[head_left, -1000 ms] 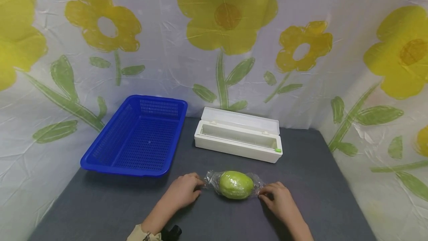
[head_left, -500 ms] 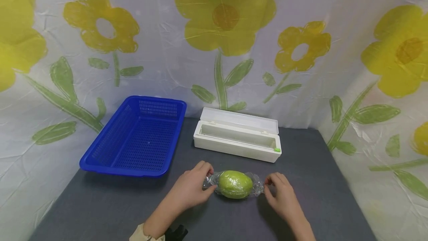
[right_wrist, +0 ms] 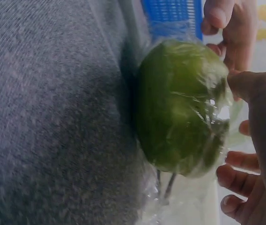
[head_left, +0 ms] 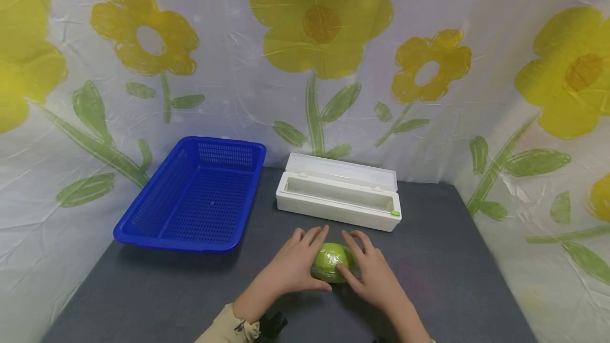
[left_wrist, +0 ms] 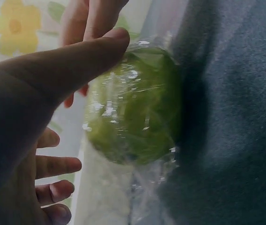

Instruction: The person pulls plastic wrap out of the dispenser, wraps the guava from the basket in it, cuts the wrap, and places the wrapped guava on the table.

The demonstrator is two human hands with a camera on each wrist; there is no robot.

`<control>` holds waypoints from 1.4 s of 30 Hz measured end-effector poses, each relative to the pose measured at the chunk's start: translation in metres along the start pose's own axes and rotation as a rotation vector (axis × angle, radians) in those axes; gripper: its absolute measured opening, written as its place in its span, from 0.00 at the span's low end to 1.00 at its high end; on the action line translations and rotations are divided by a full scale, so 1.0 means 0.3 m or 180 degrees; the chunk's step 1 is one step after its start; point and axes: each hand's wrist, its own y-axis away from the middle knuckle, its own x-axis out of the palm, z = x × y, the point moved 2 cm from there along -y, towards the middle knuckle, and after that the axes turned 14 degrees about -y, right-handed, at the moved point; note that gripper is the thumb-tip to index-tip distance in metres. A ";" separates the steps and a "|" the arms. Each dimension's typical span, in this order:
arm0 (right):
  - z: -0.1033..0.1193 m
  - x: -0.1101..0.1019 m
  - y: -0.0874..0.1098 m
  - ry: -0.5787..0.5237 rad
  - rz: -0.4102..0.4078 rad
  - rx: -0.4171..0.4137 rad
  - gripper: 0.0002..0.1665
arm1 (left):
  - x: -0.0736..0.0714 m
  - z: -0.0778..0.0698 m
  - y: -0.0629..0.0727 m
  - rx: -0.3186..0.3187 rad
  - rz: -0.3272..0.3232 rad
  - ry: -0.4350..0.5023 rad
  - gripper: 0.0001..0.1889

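Note:
An oval yellow-green fruit (head_left: 330,258), wrapped in clear plastic film (right_wrist: 182,30), lies on the dark grey tabletop between my hands. My left hand (head_left: 294,264) is at its left side, fingers spread and thumb reaching along the near side. From the right, my right hand (head_left: 374,273) leans over it, with the thumb touching the top of the wrapped fruit. Loose film sticks out at the ends of the fruit (left_wrist: 133,108) in the left wrist view. Neither hand has its fingers closed round the fruit. Both hands partly cover it in the head view.
Behind the fruit stands a long white box (head_left: 333,213) with its lid raised and a small green slider at the right end. A blue perforated basket (head_left: 173,244) sits at the back left. A flower-printed curtain (head_left: 229,94) borders the table.
Both hands have moved inward from the film's twisted ends to the fruit's sides. The fingers have let go of the ends and spread. The fruit, basket and box stay in place.

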 end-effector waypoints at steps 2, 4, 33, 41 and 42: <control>-0.001 0.012 -0.004 0.0090 0.0119 0.0052 0.46 | 0.018 -0.001 -0.006 0.0014 0.0065 -0.0065 0.67; -0.003 0.022 -0.006 0.0179 0.0228 0.0097 0.48 | 0.033 -0.001 -0.011 0.0022 0.0088 -0.0102 0.66; -0.065 0.059 0.003 0.0177 0.0312 0.0091 0.55 | 0.083 0.009 -0.022 0.0072 0.0460 0.0083 0.47; -0.080 0.064 0.007 -0.0090 0.0510 0.0259 0.53 | 0.101 0.020 -0.017 0.0079 0.0624 0.0340 0.46; -0.080 0.063 0.006 -0.0070 0.0510 0.0260 0.53 | 0.103 0.021 -0.016 0.0063 0.0613 0.0351 0.46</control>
